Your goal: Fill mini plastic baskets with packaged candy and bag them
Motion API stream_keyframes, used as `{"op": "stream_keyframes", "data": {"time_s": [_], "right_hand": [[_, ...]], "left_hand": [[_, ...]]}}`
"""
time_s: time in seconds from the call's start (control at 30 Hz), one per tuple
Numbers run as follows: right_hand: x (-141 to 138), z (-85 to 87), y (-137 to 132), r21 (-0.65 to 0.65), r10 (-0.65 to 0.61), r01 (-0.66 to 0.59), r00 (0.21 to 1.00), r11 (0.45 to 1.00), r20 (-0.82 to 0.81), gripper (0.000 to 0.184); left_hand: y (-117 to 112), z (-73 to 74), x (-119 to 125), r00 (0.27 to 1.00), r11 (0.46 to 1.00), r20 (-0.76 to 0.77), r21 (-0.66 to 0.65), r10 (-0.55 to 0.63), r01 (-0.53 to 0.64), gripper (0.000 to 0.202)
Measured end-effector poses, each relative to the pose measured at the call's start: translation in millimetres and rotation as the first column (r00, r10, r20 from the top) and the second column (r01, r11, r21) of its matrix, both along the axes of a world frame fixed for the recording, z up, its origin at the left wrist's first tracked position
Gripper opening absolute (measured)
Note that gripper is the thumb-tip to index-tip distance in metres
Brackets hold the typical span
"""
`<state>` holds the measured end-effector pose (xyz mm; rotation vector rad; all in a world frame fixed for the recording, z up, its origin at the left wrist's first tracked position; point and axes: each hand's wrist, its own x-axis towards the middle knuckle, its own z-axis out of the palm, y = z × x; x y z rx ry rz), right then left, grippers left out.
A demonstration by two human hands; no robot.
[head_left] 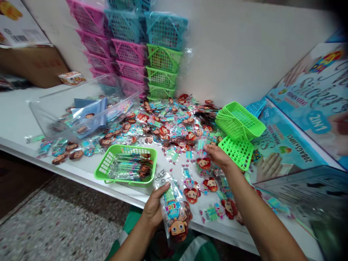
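My left hand (154, 206) is closed around a small stack of clear packets (174, 210) printed with cartoon heads, held just past the table's front edge. Over the loose packets, my right hand (219, 156) pinches one red-haired cartoon packet (203, 159) at its upper end. Left of my hands stands a green basket (99, 170) in which several packets (130, 166) lie in a row. Many more loose packets (165, 132) are spread in a heap across the table behind and between my hands.
At the back stand wrapped stacks of pink baskets (130, 54), blue baskets (165, 30) and green baskets (163, 59). A clear plastic bin (49, 108) sits at left. Nested green baskets (233, 121) and blue printed boxes (288, 141) are at right. A cardboard box (29, 63) is far left.
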<state>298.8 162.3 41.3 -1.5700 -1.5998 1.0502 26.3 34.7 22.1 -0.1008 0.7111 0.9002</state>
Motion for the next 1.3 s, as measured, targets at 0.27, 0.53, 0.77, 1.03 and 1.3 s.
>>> {"op": "stream_keyframes", "data": {"time_s": [0.27, 0.53, 0.77, 1.03, 1.3], "right_hand": [[-25, 10.6, 18, 0.024, 0.031, -0.058, 0.790, 0.998, 0.612, 0.032], [-103, 28.5, 63, 0.184, -0.028, -0.214, 0.577, 0.959, 0.816, 0.047], [-192, 14.8, 144, 0.301, -0.010, -0.452, 0.542, 0.840, 0.840, 0.096], [-189, -12.3, 154, 0.193, 0.002, -0.447, 0.401, 0.873, 0.916, 0.055], [-40, -4.8, 86, 0.136, 0.019, -0.638, 0.230, 0.758, 0.973, 0.057]], "left_hand": [[-1, -3.9, 3, 1.000, 1.000, -0.022, -0.008, -0.007, 0.007, 0.016], [-7, -8.5, 2, 0.999, 0.999, -0.037, 0.039, -0.020, 0.022, 0.016], [-5, -33.8, 15, 0.999, 0.997, 0.014, 0.075, -0.032, 0.031, 0.046], [-6, -63.2, 16, 0.997, 0.987, -0.059, 0.148, -0.054, 0.063, 0.053], [0, -51.2, 22, 0.997, 0.991, 0.045, 0.123, -0.064, 0.058, 0.042]]}}
